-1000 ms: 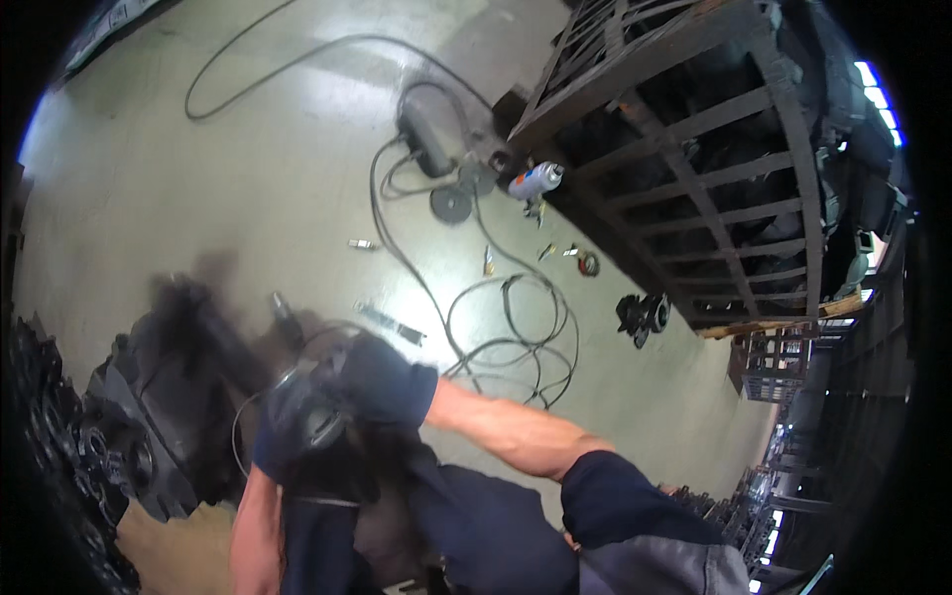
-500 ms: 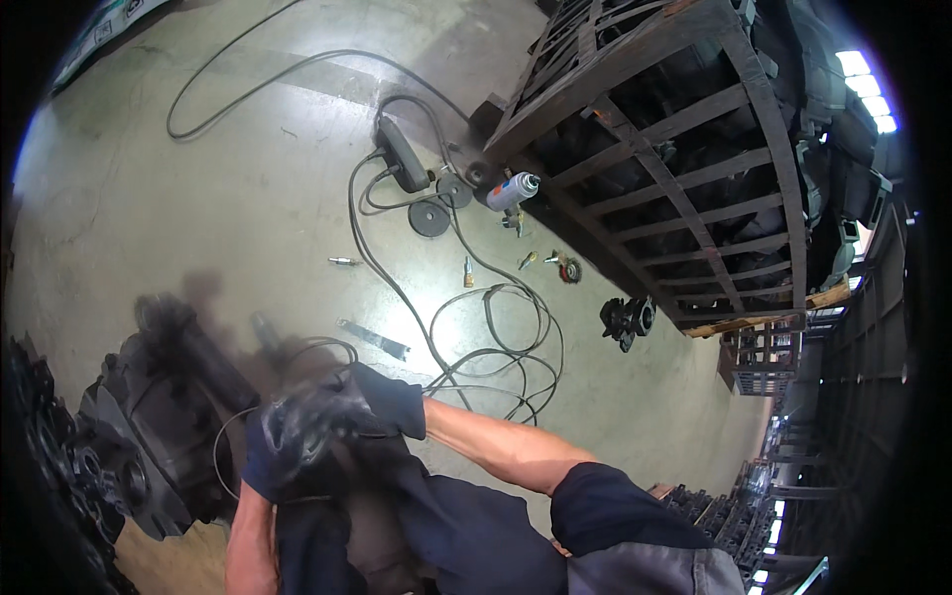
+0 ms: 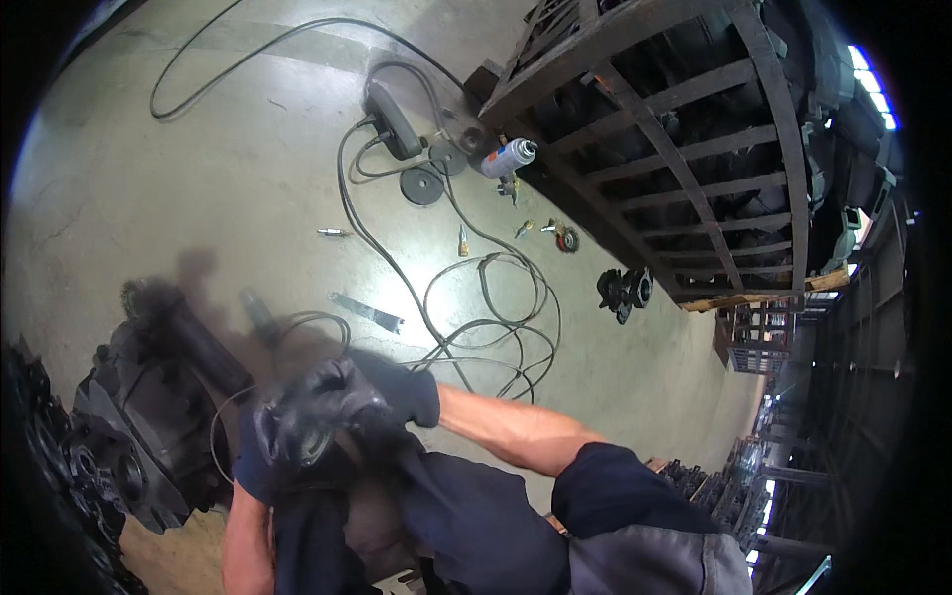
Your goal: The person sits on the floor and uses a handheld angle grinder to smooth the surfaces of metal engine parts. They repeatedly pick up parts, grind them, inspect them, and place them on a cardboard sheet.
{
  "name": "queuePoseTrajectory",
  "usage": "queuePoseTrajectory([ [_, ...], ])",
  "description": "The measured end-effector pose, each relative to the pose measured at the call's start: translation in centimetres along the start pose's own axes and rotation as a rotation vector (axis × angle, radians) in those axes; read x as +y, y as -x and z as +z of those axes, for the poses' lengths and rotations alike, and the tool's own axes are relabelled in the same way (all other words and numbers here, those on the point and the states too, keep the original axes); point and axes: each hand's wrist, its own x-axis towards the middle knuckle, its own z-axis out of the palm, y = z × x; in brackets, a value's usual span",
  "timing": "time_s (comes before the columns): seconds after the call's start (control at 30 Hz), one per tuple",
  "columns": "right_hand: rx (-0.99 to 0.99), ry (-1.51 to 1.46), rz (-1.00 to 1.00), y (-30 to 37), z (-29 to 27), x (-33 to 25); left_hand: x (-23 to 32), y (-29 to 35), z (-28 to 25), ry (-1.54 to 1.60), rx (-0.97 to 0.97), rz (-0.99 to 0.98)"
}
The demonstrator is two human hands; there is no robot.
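My gloved hands are together low in the picture, close above my lap. My left hand [image 3: 280, 433], in a black glove with a dark blue cuff, has its fingers curled against the right. Bent over from the other side, my right hand [image 3: 342, 390] wears the same kind of black glove. A small round rim glints between the gloves; what it belongs to is hidden by fingers and blur. Left of my hands stands a large dark metal housing [image 3: 149, 426] with a round bore and a dark cylinder [image 3: 203, 342] on top. A thin cable [image 3: 216, 436] loops beside the left cuff.
Ahead on the floor lie a flat metal strip [image 3: 367, 311], tangled black cable [image 3: 486, 327], a black box [image 3: 395, 121], a dark disc [image 3: 421, 184], a spray can [image 3: 509, 158] and a round brush [image 3: 566, 238]. Right are a metal part [image 3: 624, 293] and a large slatted crate [image 3: 684, 178].
The view has tilted, so the floor items sit slightly higher. My right hand has turned, its knuckles now showing on top, and a round rim has come into sight between the gloves.
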Motion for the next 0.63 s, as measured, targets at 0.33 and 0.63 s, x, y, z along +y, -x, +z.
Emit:
queuePoseTrajectory([
  [0.33,-0.091,0.595,-0.236,0.0,-1.0,-1.6,1.5,0.8,-0.5,0.151,-0.04,-0.129],
  [0.63,0.018,1.333,-0.765,-1.4,-1.2,1.1,-0.8,1.8,-0.2,-0.011,0.004,-0.022],
])
